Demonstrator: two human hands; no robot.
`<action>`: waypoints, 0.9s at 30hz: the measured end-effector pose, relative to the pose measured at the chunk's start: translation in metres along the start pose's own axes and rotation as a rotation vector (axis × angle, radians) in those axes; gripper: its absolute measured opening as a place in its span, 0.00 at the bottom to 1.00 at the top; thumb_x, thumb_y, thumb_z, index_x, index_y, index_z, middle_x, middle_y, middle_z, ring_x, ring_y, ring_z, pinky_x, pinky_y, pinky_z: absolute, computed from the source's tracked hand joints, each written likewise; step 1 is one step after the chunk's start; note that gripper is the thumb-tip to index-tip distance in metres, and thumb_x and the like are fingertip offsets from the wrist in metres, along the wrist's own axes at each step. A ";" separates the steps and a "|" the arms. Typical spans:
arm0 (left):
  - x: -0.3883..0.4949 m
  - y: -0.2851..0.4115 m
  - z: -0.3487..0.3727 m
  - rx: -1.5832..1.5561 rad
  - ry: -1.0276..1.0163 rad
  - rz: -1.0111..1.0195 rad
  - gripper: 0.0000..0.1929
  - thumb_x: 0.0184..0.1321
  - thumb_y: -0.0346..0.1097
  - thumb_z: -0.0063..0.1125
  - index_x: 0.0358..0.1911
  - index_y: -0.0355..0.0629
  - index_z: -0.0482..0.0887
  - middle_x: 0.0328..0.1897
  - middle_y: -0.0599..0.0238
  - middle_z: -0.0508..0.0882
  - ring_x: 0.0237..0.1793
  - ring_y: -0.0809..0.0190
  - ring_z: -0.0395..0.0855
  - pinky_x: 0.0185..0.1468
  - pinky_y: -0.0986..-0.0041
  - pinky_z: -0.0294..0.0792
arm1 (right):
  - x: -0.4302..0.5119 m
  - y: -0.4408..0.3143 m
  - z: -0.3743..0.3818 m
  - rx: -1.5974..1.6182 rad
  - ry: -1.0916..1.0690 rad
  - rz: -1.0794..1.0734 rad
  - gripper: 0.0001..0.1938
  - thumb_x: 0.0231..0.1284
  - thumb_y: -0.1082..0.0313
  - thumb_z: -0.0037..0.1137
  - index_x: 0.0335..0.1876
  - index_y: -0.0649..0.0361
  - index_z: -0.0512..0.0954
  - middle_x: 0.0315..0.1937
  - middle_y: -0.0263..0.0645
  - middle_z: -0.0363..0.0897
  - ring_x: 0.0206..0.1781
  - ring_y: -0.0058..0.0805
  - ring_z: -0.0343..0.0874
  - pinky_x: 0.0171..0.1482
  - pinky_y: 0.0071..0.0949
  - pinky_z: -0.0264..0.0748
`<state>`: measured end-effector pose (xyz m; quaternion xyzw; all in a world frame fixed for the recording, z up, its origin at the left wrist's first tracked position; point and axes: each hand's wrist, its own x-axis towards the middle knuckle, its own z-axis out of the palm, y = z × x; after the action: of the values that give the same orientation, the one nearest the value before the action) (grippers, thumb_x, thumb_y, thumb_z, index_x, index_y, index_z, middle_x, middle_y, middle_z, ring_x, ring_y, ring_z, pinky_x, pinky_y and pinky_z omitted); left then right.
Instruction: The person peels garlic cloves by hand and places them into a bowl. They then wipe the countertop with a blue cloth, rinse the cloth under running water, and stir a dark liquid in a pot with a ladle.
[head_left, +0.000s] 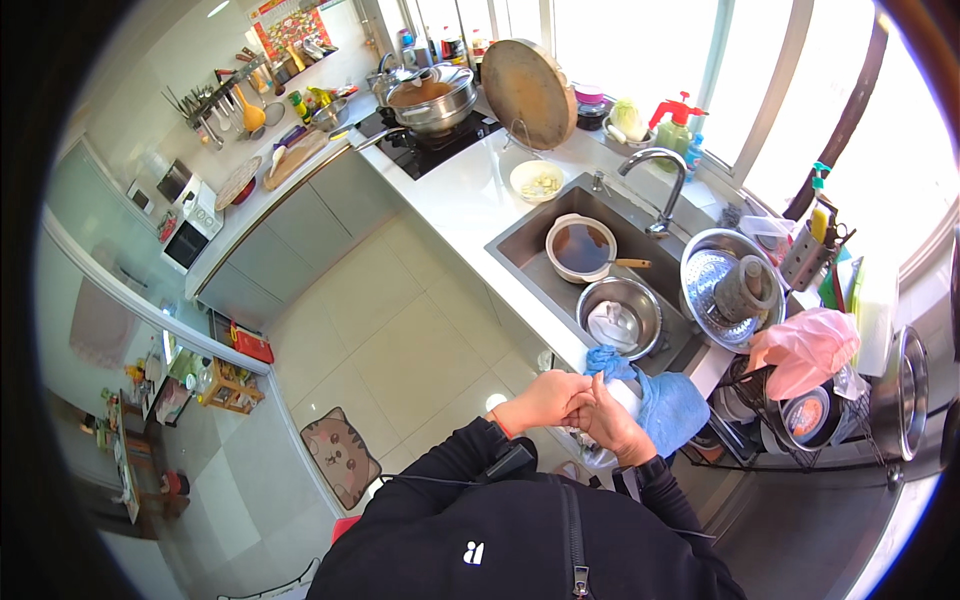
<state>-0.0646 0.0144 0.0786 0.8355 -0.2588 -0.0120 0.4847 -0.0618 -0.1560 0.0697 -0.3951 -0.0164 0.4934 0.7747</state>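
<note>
My left hand (544, 403) and my right hand (613, 424) meet in front of my body, near the counter's front edge. Their fingertips touch; whether something small is between them cannot be made out. Just beyond them a blue cloth (670, 409) drapes beside a white object. In the sink (517, 244) stand a pale pot (581, 246) of brown liquid, with a wooden-handled utensil against it, and a steel bowl (637, 300) holding a whitish item (613, 325).
Right of the sink, a steel basin (694, 247) holds a perforated strainer and a stone mortar (746, 291). A wire dish rack (810, 459) stands nearer. A bowl of pale slices (536, 181), a round wooden board (529, 94) and a steel steamer pot (433, 105) line the counter.
</note>
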 end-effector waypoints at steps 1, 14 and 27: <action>-0.002 -0.008 -0.003 -0.035 0.028 -0.026 0.08 0.65 0.40 0.55 0.36 0.44 0.81 0.28 0.53 0.82 0.30 0.44 0.81 0.34 0.60 0.71 | 0.006 -0.003 0.006 0.000 -0.040 -0.040 0.36 0.74 0.34 0.25 0.56 0.64 0.73 0.48 0.44 0.81 0.53 0.40 0.79 0.61 0.40 0.73; -0.040 -0.201 -0.186 -0.348 0.179 -0.257 0.12 0.67 0.24 0.48 0.53 0.39 0.75 0.33 0.65 0.81 0.36 0.69 0.80 0.43 0.76 0.73 | 0.104 0.041 -0.076 -0.913 1.320 -0.405 0.15 0.61 0.64 0.58 0.47 0.67 0.80 0.36 0.49 0.83 0.40 0.42 0.82 0.46 0.37 0.77; -0.032 -0.277 -0.312 -0.333 -0.135 -0.360 0.11 0.67 0.26 0.52 0.52 0.36 0.77 0.36 0.66 0.82 0.38 0.71 0.81 0.46 0.79 0.73 | 0.033 0.085 -0.135 -1.125 2.327 0.357 0.13 0.52 0.62 0.66 0.44 0.52 0.82 0.47 0.44 0.78 0.52 0.51 0.75 0.52 0.46 0.74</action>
<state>0.1090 0.3886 0.0104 0.7742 -0.1322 -0.1960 0.5871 -0.0532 -0.1938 -0.0882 -0.8530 0.5090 -0.1146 -0.0117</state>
